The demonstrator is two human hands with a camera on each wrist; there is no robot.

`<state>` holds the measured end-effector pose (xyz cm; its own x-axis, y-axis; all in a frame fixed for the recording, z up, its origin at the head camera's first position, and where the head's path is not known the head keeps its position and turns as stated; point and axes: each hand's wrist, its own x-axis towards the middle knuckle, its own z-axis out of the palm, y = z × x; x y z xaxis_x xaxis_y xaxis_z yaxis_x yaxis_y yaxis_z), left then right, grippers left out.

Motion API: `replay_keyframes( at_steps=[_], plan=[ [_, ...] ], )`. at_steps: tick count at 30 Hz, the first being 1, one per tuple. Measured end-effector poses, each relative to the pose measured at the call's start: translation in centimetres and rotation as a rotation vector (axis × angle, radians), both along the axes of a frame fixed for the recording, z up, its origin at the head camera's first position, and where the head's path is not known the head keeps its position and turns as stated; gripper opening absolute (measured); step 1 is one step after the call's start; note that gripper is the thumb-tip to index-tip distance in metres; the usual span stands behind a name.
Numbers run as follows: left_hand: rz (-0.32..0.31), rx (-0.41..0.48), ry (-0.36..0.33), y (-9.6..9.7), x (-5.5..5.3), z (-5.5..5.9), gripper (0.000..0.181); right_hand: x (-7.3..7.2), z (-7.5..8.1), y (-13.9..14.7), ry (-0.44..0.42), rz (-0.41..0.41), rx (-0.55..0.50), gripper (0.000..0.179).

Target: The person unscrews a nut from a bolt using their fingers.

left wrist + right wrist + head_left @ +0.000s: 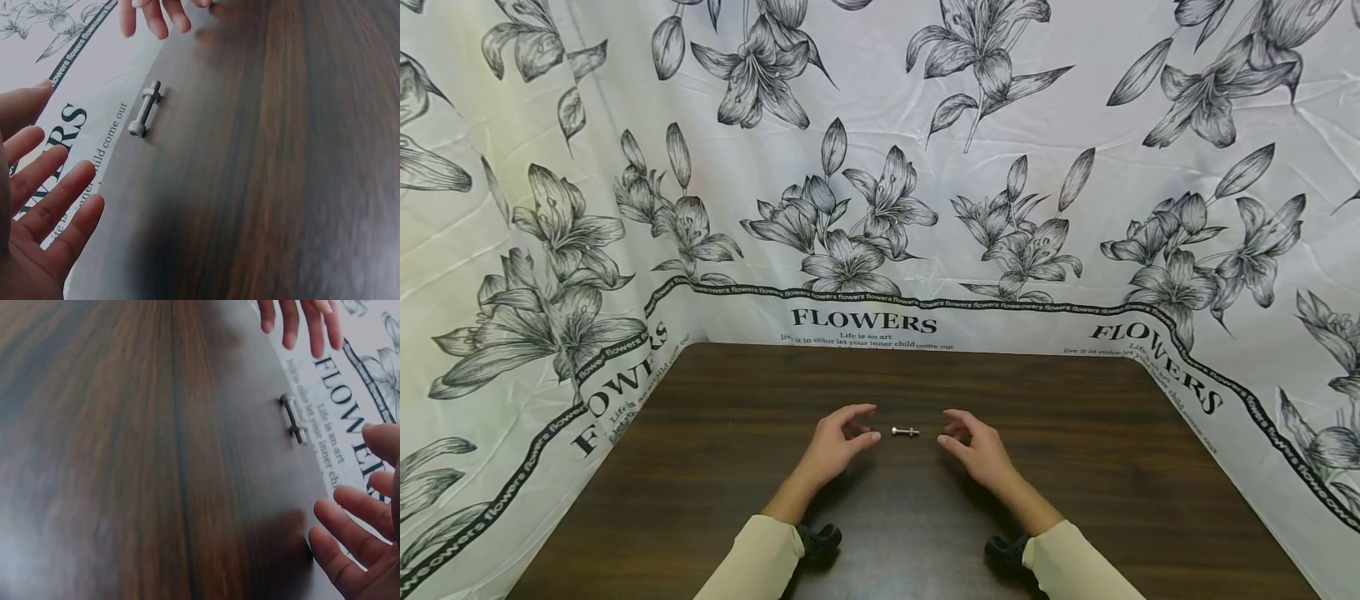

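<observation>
A small silver bolt with a nut on its shank lies on the dark wooden table. In the head view its head points left and the nut sits toward the right end. My left hand hovers just left of the bolt, fingers loosely bent and apart from it. On the other side my right hand is held in a similar way, a little farther from the bolt. Both palms face inward and neither holds anything. The left wrist view shows the bolt beyond spread left fingers.
The brown table has wood grain and rounded back corners. A white cloth printed with lilies and the word FLOWERS hangs behind and along both sides. Each wrist carries a black strap device by a cream sleeve.
</observation>
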<state>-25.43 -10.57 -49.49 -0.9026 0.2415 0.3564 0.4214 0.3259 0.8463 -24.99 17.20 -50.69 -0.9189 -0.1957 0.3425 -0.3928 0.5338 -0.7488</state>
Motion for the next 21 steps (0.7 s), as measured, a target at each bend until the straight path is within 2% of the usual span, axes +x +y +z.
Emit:
replay_keyframes(
  at_steps=[4, 13, 21],
  plan=[
    [0.015, 0.02, -0.02, 0.6, -0.2, -0.3, 0.041, -0.2, 0.0, -0.7, -0.023, -0.006, -0.007, 0.042],
    [0.028, -0.019, -0.078, 2.1, -0.8, -0.9, 0.043, -1.0, -0.5, -2.3, -0.005, -0.018, -0.009, 0.036],
    [0.074, -0.046, -0.146, 2.6, -1.3, -1.5, 0.04, -1.6, -0.8, -3.3, -0.051, -0.09, 0.05, 0.03]
  ],
)
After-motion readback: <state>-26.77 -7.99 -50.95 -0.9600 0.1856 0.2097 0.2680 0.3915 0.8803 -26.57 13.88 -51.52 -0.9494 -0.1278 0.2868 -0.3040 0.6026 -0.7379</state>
